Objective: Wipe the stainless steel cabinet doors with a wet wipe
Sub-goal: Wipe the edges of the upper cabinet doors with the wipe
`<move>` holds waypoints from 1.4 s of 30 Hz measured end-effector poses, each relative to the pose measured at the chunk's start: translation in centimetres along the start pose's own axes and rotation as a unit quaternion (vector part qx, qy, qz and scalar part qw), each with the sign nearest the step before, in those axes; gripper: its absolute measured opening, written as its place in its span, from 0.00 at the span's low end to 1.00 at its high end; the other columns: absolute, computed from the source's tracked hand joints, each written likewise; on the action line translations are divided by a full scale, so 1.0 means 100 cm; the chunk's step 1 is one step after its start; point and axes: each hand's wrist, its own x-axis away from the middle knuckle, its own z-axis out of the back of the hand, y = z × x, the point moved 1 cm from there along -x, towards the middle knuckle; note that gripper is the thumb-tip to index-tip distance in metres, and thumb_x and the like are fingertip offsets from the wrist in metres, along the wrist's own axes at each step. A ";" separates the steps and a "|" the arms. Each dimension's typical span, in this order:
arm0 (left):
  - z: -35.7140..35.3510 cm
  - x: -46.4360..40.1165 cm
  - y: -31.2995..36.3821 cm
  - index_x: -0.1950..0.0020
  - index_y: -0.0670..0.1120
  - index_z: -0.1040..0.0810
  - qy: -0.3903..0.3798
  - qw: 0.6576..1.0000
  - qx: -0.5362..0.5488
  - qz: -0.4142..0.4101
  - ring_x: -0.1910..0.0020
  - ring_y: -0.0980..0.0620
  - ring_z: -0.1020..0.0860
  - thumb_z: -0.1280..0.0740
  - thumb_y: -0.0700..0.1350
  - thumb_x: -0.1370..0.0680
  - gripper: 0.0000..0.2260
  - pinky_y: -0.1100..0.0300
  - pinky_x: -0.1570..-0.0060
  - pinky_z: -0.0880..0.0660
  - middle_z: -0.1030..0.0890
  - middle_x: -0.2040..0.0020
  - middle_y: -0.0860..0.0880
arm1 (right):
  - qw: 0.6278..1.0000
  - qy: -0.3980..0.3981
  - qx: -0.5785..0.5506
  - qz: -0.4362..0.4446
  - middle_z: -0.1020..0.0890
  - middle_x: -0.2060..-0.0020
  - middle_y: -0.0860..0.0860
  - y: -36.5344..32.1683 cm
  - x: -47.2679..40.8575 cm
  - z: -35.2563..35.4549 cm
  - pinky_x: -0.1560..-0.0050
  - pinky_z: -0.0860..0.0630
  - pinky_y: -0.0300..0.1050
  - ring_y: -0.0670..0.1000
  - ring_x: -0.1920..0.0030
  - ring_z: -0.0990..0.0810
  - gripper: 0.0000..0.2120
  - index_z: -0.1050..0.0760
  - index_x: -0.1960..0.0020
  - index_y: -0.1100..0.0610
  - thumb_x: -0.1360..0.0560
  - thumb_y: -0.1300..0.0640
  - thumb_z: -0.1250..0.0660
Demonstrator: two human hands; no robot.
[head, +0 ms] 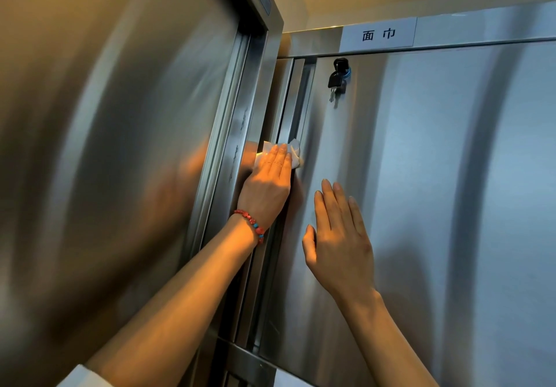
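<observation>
Left hand (267, 182), fingers straight, presses a wipe (293, 153) at the door (421, 176) edge, half covering it. Right hand (340, 242) lies flat, open-fingered, on the door.

1. Brushed stainless steel on the cabinet door (421, 176), sheen soft and streaky.
2. Thin white cloth-like wet wipe (296, 153), creased.
3. Black, seemingly plastic key head (335, 80).
4. Matt paper-like label (378, 35).

1. The doors (421, 176) are brushed silver steel, with warm orange glare on the left one (105, 146).
2. The wipe (296, 152) is white.
3. The bracelet (251, 224) has red beads with a few turquoise ones.
4. The key (335, 81) has a black head on a blue ring.
5. The label (378, 36) is pale grey with black characters.
6. The sleeve (81, 377) is white.
</observation>
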 end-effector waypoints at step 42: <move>-0.008 -0.052 -0.021 0.26 0.34 0.45 -0.100 0.993 0.045 0.050 0.26 0.46 0.43 0.46 0.32 0.20 0.22 0.61 0.28 0.52 0.42 0.26 0.37 | 1.000 0.012 -0.003 0.001 0.29 0.33 0.61 0.001 0.001 -0.003 0.31 0.40 0.56 0.59 0.31 0.32 0.26 0.28 0.33 0.64 0.28 0.54 0.33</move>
